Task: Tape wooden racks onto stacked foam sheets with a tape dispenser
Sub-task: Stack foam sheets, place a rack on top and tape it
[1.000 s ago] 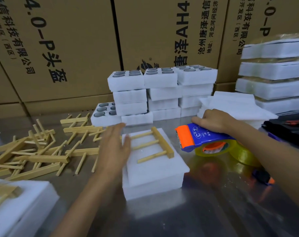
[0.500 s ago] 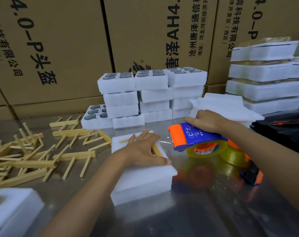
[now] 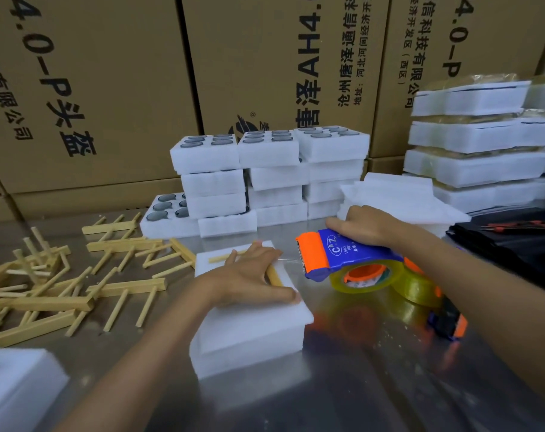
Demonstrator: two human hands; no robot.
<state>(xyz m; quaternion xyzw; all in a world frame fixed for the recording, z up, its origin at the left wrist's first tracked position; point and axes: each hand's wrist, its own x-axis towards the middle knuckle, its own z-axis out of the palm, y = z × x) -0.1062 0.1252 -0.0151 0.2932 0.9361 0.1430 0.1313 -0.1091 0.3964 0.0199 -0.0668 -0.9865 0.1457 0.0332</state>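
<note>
Fingers [image 3: 277, 295] of the left hand [image 3: 249, 275] were pressed flat on the pale wooden rack [image 3: 272, 275] atop stacked white foam sheets [image 3: 252, 332]; the blue-and-orange tape dispenser [image 3: 342, 255] was gripped by the right hand [image 3: 366, 224].

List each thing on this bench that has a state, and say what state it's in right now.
left hand: flat, pressing the wooden rack
wooden rack: lying on the foam stack, mostly covered
foam stack: two layers, on the table
right hand: gripping the tape dispenser
tape dispenser: off the foam, at its right edge
loose racks: heaped, untaped
</note>
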